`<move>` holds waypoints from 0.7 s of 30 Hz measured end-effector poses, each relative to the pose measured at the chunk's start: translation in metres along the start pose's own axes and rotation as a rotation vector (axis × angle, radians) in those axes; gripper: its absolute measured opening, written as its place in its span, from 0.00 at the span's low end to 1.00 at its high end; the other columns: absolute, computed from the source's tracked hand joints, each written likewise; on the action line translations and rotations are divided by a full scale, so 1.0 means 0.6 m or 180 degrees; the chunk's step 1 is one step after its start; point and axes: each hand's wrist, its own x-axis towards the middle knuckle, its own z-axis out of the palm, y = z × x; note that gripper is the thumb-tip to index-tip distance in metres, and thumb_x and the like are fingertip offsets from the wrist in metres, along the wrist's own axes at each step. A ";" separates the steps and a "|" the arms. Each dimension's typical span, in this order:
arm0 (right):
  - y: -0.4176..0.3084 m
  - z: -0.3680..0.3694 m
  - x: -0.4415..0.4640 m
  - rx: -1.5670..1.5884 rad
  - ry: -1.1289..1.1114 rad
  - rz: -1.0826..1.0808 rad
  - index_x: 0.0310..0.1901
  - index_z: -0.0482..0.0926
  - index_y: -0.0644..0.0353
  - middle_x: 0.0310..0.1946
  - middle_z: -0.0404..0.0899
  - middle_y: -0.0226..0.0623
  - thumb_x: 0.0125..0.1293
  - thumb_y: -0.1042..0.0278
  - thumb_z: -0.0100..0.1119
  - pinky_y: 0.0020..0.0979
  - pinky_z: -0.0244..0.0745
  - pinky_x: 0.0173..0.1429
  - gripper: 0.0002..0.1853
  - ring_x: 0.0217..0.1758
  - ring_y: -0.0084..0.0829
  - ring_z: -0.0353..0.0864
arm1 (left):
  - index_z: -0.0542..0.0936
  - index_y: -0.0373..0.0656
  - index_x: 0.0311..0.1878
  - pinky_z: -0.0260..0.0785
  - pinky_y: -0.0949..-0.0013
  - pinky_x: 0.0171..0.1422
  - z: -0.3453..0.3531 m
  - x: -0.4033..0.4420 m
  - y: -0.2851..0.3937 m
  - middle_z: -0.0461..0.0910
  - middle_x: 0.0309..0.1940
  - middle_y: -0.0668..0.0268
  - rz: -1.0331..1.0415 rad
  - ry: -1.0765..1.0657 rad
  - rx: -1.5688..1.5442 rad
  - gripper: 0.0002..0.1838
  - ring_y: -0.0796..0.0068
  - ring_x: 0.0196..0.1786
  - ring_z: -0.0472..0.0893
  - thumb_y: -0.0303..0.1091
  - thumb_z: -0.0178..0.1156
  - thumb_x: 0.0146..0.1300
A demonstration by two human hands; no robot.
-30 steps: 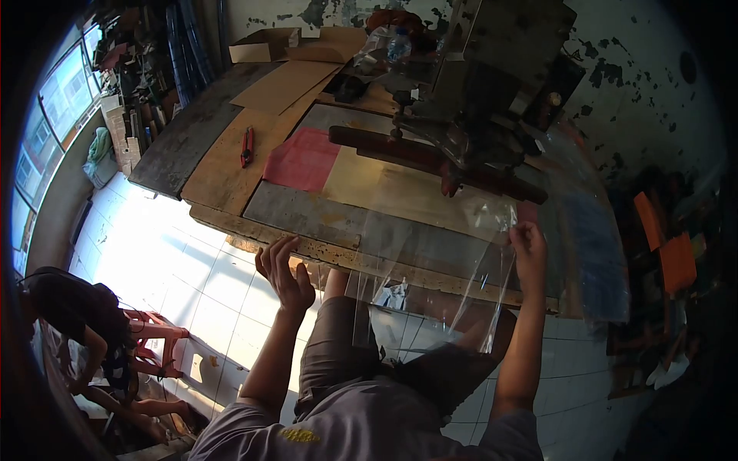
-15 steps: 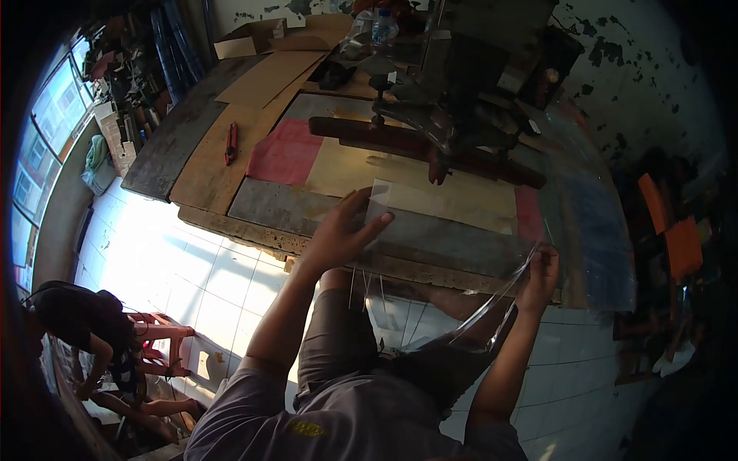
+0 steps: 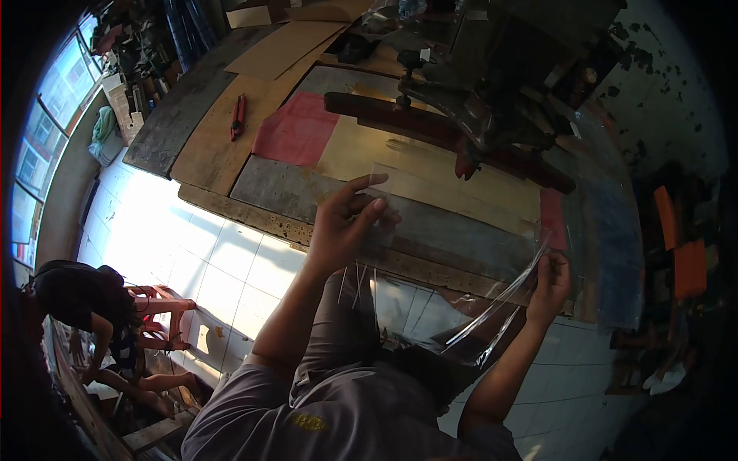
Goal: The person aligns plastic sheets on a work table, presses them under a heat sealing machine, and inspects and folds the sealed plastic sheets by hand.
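Observation:
A sheet of clear plastic [image 3: 492, 307] hangs over the front edge of the work table, its folds catching the light. My right hand [image 3: 550, 284] pinches its right edge. My left hand [image 3: 350, 221] is at its left edge, thumb and fingers closed on the film near the table front. Beyond both hands, a pale yellow sheet [image 3: 430, 173] lies between a red piece [image 3: 296, 129] on the left and a smaller red piece [image 3: 552, 217] on the right. Above the yellow sheet is the dark red bar [image 3: 384, 117] of a machine.
A red cutter [image 3: 238, 117] and brown cardboard [image 3: 284, 50] lie on the table's left part. Bluish plastic sheets [image 3: 617, 261] hang at the right. Another person [image 3: 77, 303] sits at the lower left by a red stool [image 3: 163, 311]. Orange pieces [image 3: 689, 269] are far right.
My left hand has moved right and forward from beside the table edge and taken hold of the film. My right hand has shifted slightly right and down, still holding the plastic. The camera view has shifted.

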 end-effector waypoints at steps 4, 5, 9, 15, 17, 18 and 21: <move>0.001 0.005 0.002 -0.0132 0.0063 -0.0141 0.52 0.80 0.63 0.43 0.81 0.26 0.76 0.65 0.66 0.20 0.68 0.51 0.12 0.45 0.16 0.76 | 0.72 0.34 0.72 0.78 0.73 0.54 0.001 -0.001 0.007 0.91 0.38 0.61 -0.0016 0.0010 0.0120 0.25 0.78 0.44 0.88 0.30 0.63 0.76; 0.000 0.006 0.002 -0.0159 0.0071 -0.0127 0.53 0.80 0.63 0.43 0.81 0.27 0.76 0.65 0.66 0.20 0.68 0.52 0.12 0.45 0.16 0.76 | 0.72 0.34 0.73 0.78 0.73 0.54 0.000 0.000 0.007 0.90 0.38 0.62 -0.0014 0.0009 0.0129 0.26 0.79 0.45 0.88 0.31 0.64 0.76; -0.001 0.009 0.004 -0.0254 0.0068 -0.0162 0.54 0.80 0.64 0.46 0.82 0.28 0.76 0.66 0.65 0.20 0.69 0.53 0.12 0.47 0.16 0.77 | 0.74 0.34 0.71 0.77 0.74 0.54 0.004 0.000 0.011 0.91 0.38 0.62 -0.0108 0.0118 0.0053 0.25 0.80 0.43 0.88 0.32 0.65 0.75; -0.003 0.009 0.005 -0.0447 -0.0047 -0.0142 0.55 0.80 0.65 0.46 0.83 0.29 0.76 0.66 0.65 0.20 0.69 0.52 0.13 0.47 0.16 0.77 | 0.82 0.33 0.62 0.78 0.75 0.52 0.005 0.000 0.007 0.91 0.38 0.61 -0.0213 0.0341 0.0110 0.18 0.78 0.42 0.89 0.34 0.65 0.76; -0.006 0.012 0.004 -0.0492 -0.0028 -0.0171 0.54 0.80 0.64 0.44 0.82 0.28 0.76 0.66 0.65 0.20 0.67 0.48 0.13 0.44 0.15 0.76 | 0.84 0.33 0.59 0.78 0.75 0.52 0.004 0.000 -0.002 0.91 0.37 0.60 -0.0195 0.0372 0.0059 0.17 0.78 0.42 0.90 0.35 0.65 0.76; -0.010 0.017 0.003 -0.0500 0.0006 -0.0182 0.53 0.81 0.64 0.42 0.82 0.27 0.75 0.67 0.66 0.19 0.66 0.44 0.12 0.41 0.13 0.75 | 0.84 0.33 0.58 0.78 0.75 0.52 0.004 0.000 -0.002 0.91 0.36 0.60 -0.0192 0.0405 0.0046 0.16 0.78 0.42 0.90 0.35 0.65 0.76; -0.014 0.022 0.001 -0.0471 0.0009 -0.0236 0.53 0.81 0.63 0.38 0.81 0.25 0.75 0.67 0.66 0.18 0.63 0.37 0.11 0.36 0.11 0.72 | 0.85 0.32 0.57 0.79 0.74 0.50 0.006 0.001 -0.002 0.91 0.36 0.60 -0.0158 0.0468 0.0040 0.16 0.76 0.41 0.90 0.35 0.64 0.76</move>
